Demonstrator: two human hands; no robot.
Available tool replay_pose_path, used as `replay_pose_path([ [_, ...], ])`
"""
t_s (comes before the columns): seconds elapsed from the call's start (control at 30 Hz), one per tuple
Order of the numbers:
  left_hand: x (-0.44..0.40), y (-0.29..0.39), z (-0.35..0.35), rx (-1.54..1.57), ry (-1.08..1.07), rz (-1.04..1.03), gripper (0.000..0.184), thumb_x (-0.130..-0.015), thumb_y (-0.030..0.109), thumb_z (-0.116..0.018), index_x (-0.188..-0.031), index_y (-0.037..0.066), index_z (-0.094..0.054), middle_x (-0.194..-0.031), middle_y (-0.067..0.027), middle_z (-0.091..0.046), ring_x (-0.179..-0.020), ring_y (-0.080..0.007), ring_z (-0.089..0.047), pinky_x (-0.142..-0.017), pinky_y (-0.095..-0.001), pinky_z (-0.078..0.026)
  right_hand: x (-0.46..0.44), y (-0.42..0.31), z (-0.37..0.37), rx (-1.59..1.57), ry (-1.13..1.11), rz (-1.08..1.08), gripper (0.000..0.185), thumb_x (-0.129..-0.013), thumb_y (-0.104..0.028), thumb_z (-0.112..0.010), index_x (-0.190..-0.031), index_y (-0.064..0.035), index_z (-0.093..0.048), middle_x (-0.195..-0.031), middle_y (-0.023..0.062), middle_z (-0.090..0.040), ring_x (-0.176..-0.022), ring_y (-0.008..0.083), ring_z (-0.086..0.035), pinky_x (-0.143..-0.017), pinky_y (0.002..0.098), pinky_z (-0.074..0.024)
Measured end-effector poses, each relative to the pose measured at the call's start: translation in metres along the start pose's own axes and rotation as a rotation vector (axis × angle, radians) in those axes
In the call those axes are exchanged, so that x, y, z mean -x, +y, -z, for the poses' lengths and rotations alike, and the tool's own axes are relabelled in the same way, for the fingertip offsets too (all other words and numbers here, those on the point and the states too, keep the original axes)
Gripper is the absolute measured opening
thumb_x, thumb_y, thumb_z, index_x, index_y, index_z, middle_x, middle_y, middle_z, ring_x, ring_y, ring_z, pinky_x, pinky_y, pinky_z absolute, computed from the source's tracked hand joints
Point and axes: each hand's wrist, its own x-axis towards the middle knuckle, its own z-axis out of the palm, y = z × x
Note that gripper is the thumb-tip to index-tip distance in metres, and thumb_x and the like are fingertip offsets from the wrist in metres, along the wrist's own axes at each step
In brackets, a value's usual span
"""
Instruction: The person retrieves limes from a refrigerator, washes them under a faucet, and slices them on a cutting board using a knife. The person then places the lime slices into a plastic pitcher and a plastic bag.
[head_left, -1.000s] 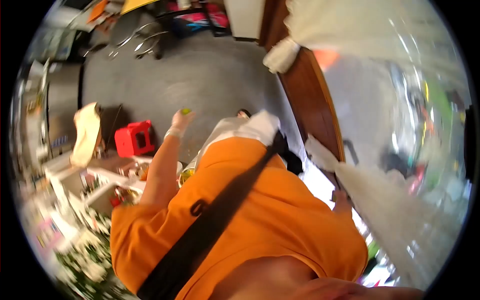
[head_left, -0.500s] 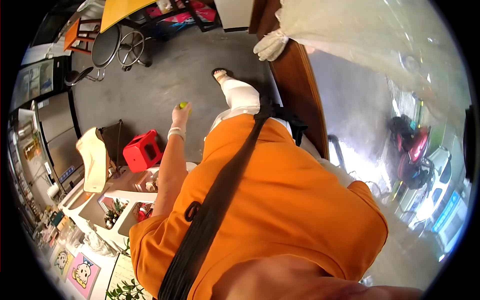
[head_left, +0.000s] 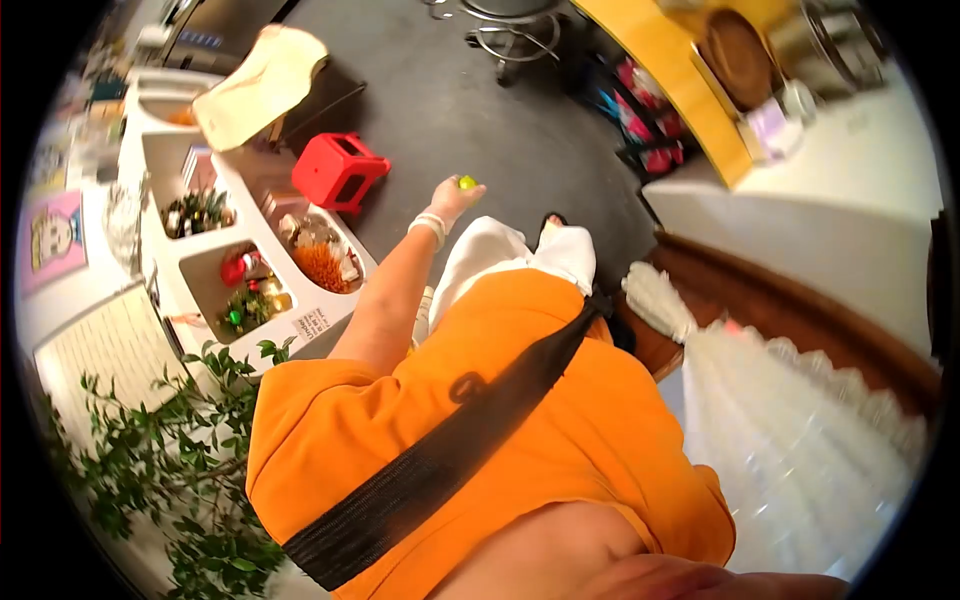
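My left hand (head_left: 457, 197) is stretched out ahead of me, over the grey floor and beside my white trousers. Its fingers are closed round a small yellow-green round thing (head_left: 467, 183), only partly showing; it could be a small fruit or a ball, I cannot tell which. A pale band circles that wrist. A red plastic stool (head_left: 341, 171) stands to the left of the hand, apart from it. My right hand is out of sight; only the orange sleeve shows on that side.
White shelving (head_left: 225, 262) with compartments of decorations runs along my left, near a leafy plant (head_left: 200, 450). A cream-draped seat (head_left: 262, 88) stands beyond. Ahead are a wheeled stool (head_left: 510, 35) and yellow table (head_left: 670, 70). A tied white curtain (head_left: 770, 420) hangs at right.
My view has swung right, bringing the yellow table to the upper right and the shelving closer. My left hand still grips the yellow-green thing. A leg has shifted, as in walking.
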Motion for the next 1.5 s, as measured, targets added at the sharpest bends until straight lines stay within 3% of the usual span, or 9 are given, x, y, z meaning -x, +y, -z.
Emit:
replay_pose_path([
  [0.27, -0.055, -0.017, 0.098, 0.341, 0.098, 0.023, 0.048, -0.072, 0.029, -0.072, -0.099, -0.007, -0.057, -0.089, -0.0108, -0.063, -0.076, -0.0133, -0.059, -0.069, -0.0282, -0.047, -0.106, -0.314, -0.028, 0.333, 0.160, 0.751, 0.010, -0.071, -0.010, -0.062, -0.078, -0.0024, -0.061, -0.067, 0.0108, -0.060, -0.069, 0.0262, -0.064, -0.051, 0.0400, -0.0525],
  [0.4, -0.133, -0.017, 0.156, 0.578, 0.187, -0.048, 0.045, -0.073, 0.028, -0.072, -0.099, -0.005, -0.057, -0.084, -0.0094, -0.063, -0.075, -0.0129, -0.058, -0.069, -0.0275, -0.047, 0.047, -0.576, 0.019, -0.383, -0.300, 0.569, 0.018, -0.075, -0.009, -0.061, -0.091, -0.0012, -0.056, -0.073, 0.0097, -0.058, -0.053, 0.0184, -0.058, -0.045, 0.0292, -0.0517],
  [0.77, -0.308, 0.042, 0.385, 0.533, 0.093, -0.153, 0.069, -0.075, 0.038, -0.071, -0.120, -0.008, -0.048, -0.106, -0.0188, -0.060, -0.098, -0.0238, -0.059, -0.086, -0.0323, -0.045, 0.358, -0.995, -0.057, -0.239, -0.675, 1.061, 0.029, -0.078, -0.006, -0.060, -0.106, -0.0010, -0.054, -0.080, 0.0091, -0.062, -0.060, 0.0163, -0.060, -0.056, 0.0293, -0.0538],
  [1.0, -0.438, 0.134, 0.485, 0.586, 0.066, -0.342, 0.062, -0.077, 0.039, -0.068, -0.119, -0.003, -0.048, -0.104, -0.0182, -0.060, -0.096, -0.0250, -0.058, -0.086, -0.0334, -0.045, 0.418, -1.200, -0.092, -0.419, -1.015, 1.142, 0.007, -0.077, -0.004, -0.059, -0.083, -0.0030, -0.055, -0.094, 0.0123, -0.063, -0.067, 0.0171, -0.061, -0.059, 0.0310, -0.0523],
  [1.1, -0.501, 0.171, 0.532, 0.571, 0.059, -0.380, 0.060, -0.078, 0.038, -0.068, -0.120, -0.001, -0.047, -0.103, -0.0178, -0.059, -0.096, -0.0251, -0.058, -0.086, -0.0339, -0.045, 0.386, -1.294, -0.114, 0.292, 0.305, 1.887, 0.012, -0.072, -0.012, -0.064, -0.074, -0.0033, -0.056, -0.059, 0.0031, -0.056, -0.052, 0.0110, -0.054, -0.047, 0.0273, -0.0434],
  [1.13, -0.526, 0.187, 0.555, 0.517, 0.082, -0.392, 0.060, -0.079, 0.038, -0.068, -0.120, 0.000, -0.047, -0.103, -0.0175, -0.059, -0.095, -0.0251, -0.057, -0.085, -0.0341, -0.044, 0.385, -1.325, -0.109, 0.287, 0.305, 1.888, 0.012, -0.072, -0.012, -0.064, -0.074, -0.0033, -0.056, -0.059, 0.0031, -0.056, -0.052, 0.0110, -0.054, -0.047, 0.0273, -0.0434],
  [1.2, -0.567, 0.209, 0.593, 0.470, 0.049, -0.308, 0.058, -0.079, 0.036, -0.068, -0.121, 0.001, -0.047, -0.102, -0.0171, -0.059, -0.096, -0.0246, -0.057, -0.086, -0.0334, -0.044, 0.392, -1.373, -0.102, 0.012, -0.293, 1.425, 0.013, -0.071, -0.013, -0.065, -0.074, -0.0030, -0.056, -0.057, 0.0014, -0.052, -0.049, 0.0102, -0.051, -0.045, 0.0260, -0.0407],
  [1.33, -0.615, 0.254, 0.687, 0.579, 0.201, -0.305, 0.051, -0.081, 0.027, -0.067, -0.120, 0.002, -0.048, -0.102, -0.0149, -0.059, -0.096, -0.0217, -0.057, -0.086, -0.0326, -0.044, 0.420, -1.472, -0.088, 0.076, -0.094, 1.499, 0.015, -0.073, -0.016, -0.061, -0.074, -0.0013, -0.060, -0.061, 0.0099, -0.057, -0.061, 0.0168, -0.057, -0.061, 0.0311, -0.0454],
  [1.5, -0.706, 0.236, 0.765, 0.454, 0.504, -0.359, 0.044, -0.078, 0.021, -0.069, -0.116, 0.007, -0.053, -0.109, -0.0112, -0.047, -0.101, -0.0233, -0.051, -0.089, -0.0307, -0.042, 0.482, -1.593, -0.088, -0.228, -0.810, 1.212, 0.018, -0.083, -0.019, -0.055, -0.073, -0.0038, -0.058, -0.067, 0.0047, -0.059, -0.063, 0.0113, -0.058, -0.042, 0.0209, -0.0431],
])
